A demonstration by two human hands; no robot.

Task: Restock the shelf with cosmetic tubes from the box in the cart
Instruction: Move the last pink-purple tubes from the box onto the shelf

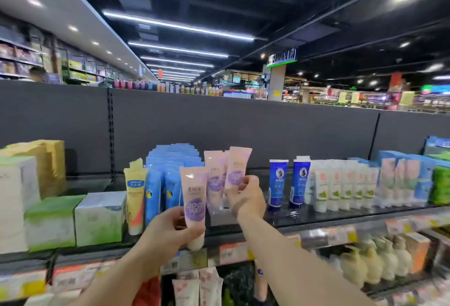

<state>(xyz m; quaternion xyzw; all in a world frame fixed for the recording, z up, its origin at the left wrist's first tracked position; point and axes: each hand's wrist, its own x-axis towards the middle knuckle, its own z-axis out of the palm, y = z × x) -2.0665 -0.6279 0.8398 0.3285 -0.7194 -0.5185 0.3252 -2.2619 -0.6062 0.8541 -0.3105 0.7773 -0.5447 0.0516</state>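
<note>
My left hand [168,229] grips a pink cosmetic tube with a purple label [194,198], cap down, in front of the top shelf [316,218]. My right hand [246,196] reaches further in and pinches a second pink tube [237,168] upright above the shelf. Beside it, another pink tube [214,176] of the same kind stands on the shelf. The cart and the box are out of view.
Blue tubes [170,174] and a yellow tube [135,196] stand left of the pink ones, with green and white boxes [73,220] further left. Two dark blue tubes [288,184] and white tubes [341,186] stand to the right. Lower shelves hold more products.
</note>
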